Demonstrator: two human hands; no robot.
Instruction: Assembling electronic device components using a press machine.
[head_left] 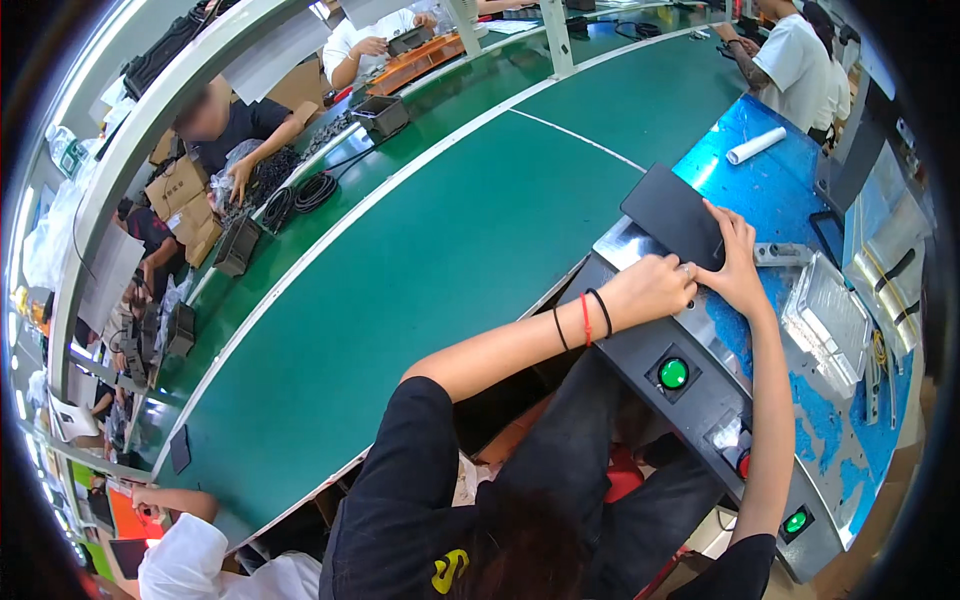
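A dark, flat rectangular panel (668, 208) lies at the left end of the metal work surface, partly over the green table. Along its right edge are the stretched fingers of my right hand (738, 262), the thumb reaching back toward the near corner, so the hand grips that corner. My left hand (655, 288) is closed at the same near corner, its fingertips meeting my right thumb. Whatever the left fingers pinch is too small or hidden to make out. Thin black and red bands circle my left wrist.
A metal bracket (782, 254) and a clear plastic tray (828, 318) lie right of my right hand. Beyond is a blue sheet (715, 145) with a white roll (757, 146). Green buttons (673, 374) face me. Across the green table (430, 240), several people work beside black bins (380, 116).
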